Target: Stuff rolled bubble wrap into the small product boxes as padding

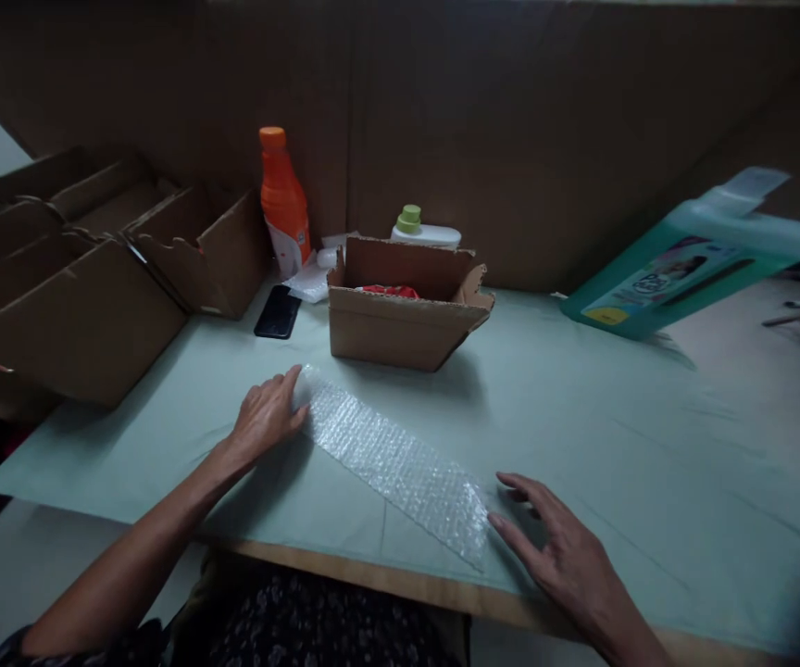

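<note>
a strip of bubble wrap [394, 459] lies flat and slantwise on the pale green table [615, 417], just in front of a small open cardboard box [406, 310]. the left hand [265, 417] rests on the strip's far end, its fingers curled together over a white rolled part there, while the right hand [556, 542] lies flat with its fingers spread apart, the fingertips touching the strip's near end. a black phone [278, 311] and an orange bottle [283, 199] sit behind the left hand.
</note>
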Available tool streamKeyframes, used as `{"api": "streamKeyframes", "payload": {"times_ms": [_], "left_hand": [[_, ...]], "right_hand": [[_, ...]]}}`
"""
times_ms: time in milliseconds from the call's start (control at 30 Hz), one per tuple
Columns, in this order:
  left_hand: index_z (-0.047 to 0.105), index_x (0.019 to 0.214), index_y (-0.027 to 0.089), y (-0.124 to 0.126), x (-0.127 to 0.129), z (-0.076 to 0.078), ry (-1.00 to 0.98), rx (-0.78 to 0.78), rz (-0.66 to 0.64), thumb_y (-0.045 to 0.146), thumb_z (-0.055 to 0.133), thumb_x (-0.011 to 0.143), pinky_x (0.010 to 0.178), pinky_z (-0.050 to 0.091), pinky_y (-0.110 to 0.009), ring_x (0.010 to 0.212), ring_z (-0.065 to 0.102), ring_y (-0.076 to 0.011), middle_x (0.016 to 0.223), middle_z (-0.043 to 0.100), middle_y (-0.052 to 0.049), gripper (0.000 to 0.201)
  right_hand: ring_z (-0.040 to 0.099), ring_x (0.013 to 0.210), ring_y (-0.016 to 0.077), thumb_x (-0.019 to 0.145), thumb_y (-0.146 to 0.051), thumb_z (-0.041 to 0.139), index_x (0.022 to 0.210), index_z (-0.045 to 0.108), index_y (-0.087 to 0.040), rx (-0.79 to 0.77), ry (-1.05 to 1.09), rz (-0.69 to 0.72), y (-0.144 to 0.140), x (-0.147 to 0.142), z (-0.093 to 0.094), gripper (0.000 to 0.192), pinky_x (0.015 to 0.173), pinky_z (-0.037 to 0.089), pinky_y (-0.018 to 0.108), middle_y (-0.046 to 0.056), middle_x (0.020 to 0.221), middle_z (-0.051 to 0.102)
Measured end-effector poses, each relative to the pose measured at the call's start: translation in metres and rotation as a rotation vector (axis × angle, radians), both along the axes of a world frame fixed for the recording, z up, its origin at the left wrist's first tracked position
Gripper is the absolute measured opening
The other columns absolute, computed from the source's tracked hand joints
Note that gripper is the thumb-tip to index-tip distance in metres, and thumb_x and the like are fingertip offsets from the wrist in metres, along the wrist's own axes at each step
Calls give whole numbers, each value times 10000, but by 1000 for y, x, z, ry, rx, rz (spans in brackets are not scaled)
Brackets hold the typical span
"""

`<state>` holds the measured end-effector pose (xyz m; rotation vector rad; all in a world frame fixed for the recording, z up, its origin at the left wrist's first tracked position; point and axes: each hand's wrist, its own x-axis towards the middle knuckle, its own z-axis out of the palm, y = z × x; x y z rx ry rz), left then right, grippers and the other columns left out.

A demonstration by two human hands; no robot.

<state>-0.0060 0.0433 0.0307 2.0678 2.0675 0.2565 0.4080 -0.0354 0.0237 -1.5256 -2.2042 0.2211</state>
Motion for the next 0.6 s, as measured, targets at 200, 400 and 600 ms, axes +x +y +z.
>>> {"api": "streamKeyframes", "payload": {"times_ms": [200,400,600], "left_hand": [[353,1503,130,-9,4,-8,43,-58,78,214,555,904,1006,434,-407,1228,597,-304,1328,645,-176,638],[379,1499,130,-7,10,-10,49,-58,33,105,450,891,967,437,-410,1168,618,-289,1311,655,-159,612],[488,1425,146,-4,18,3,72,-15,-218,52,451,865,928,442,-420,1047,634,-279,1135,681,-142,569]], "right_hand": [[635,1241,273,844,-164,500,1426,529,-239,145,-306,417,-12,7,-11,587,854,576,385,138,1457,582],[613,1253,320,858,-61,478,1087,715,-230,309,-331,465,1,2,-22,370,815,549,414,149,1334,672],[701,1112,199,881,-67,505,1043,658,-249,29,22,561,-25,-18,17,288,877,585,335,63,1187,754]]}}
